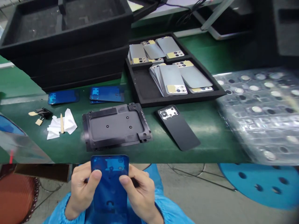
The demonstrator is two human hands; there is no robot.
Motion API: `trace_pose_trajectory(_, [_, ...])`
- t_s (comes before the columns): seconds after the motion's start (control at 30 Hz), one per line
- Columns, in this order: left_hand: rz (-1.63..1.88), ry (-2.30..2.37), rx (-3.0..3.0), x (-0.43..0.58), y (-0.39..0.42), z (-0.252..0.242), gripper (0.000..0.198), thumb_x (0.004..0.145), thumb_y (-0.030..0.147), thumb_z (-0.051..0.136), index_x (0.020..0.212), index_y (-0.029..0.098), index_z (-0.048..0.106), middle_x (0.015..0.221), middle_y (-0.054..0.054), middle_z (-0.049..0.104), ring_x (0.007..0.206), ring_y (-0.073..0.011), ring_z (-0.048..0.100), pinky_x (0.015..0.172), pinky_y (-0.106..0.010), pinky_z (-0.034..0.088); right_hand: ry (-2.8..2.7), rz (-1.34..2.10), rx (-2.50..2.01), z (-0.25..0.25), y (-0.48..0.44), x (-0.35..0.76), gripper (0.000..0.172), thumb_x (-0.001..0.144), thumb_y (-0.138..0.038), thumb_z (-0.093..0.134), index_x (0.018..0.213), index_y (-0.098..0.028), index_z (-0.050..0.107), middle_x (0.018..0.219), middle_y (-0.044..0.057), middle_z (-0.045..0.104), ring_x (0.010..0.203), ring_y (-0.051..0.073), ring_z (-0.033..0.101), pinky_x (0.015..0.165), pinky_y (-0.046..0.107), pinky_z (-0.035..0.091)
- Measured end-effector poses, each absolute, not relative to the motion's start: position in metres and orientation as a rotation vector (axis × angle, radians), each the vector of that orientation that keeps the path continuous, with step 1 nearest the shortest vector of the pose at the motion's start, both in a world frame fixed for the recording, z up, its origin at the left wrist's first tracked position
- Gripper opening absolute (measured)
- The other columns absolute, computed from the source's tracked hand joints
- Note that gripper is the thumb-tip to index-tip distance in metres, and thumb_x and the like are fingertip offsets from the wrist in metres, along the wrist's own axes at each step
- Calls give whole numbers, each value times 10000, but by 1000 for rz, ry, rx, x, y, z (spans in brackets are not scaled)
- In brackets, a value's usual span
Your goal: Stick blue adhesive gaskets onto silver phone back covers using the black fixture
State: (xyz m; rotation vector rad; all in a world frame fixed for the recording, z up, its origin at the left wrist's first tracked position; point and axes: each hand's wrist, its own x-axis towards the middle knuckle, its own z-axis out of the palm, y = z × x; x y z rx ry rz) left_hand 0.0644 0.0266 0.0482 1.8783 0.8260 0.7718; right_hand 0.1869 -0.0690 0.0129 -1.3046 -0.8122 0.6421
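My left hand (pixel 83 189) and my right hand (pixel 140 193) hold a phone panel covered in blue film (pixel 109 183) upright by its sides, below the front edge of the green workbench (pixel 149 155). Both thumbs press on the film near the panel's top. Its lower part is dim and partly hidden behind my fingers. On the bench beyond my hands lie a black metal fixture plate (pixel 116 126) and a black phone back cover (pixel 178 129). Two more blue-filmed panels (pixel 106 94) (pixel 63 96) rest further back.
A black tray (pixel 137 84) holds several silver phone backs with gold-patched camera ends. Stacked black trays (pixel 63 40) stand at the back left. White tissue (pixel 62 124) and a black clip (pixel 43 113) lie left. A clear blister tray (pixel 259 109) sits right, above a blue round stool (pixel 257 183).
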Motion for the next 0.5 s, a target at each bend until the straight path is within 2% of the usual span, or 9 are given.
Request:
trace_pose_trajectory(0.17, [847, 932, 1838, 62, 28, 53, 608, 1017, 426, 537, 525, 169, 289, 502, 46, 263, 441, -71, 247, 396, -237, 195, -895, 687, -1263, 16, -68, 187, 475, 1059, -454, 517, 660, -215, 419, 589, -66, 441, 500, 82, 369, 477, 209, 336])
trace_pose_trajectory(0.3, [800, 1010, 1806, 58, 31, 50, 651, 994, 497, 558, 497, 168, 295, 486, 46, 272, 440, -70, 245, 387, -231, 187, -926, 715, -1259, 17, -71, 186, 448, 1061, -445, 523, 684, -219, 437, 596, -65, 489, 505, 78, 422, 489, 202, 362])
trace_pose_trajectory(0.5, [1153, 1533, 1319, 48, 39, 41, 628, 826, 565, 742, 513, 211, 328, 462, 76, 275, 418, -78, 210, 367, -247, 167, -1101, 818, -1259, 10, -80, 173, 506, 1091, -463, 421, 655, -218, 494, 554, -17, 559, 531, 111, 524, 521, 228, 427])
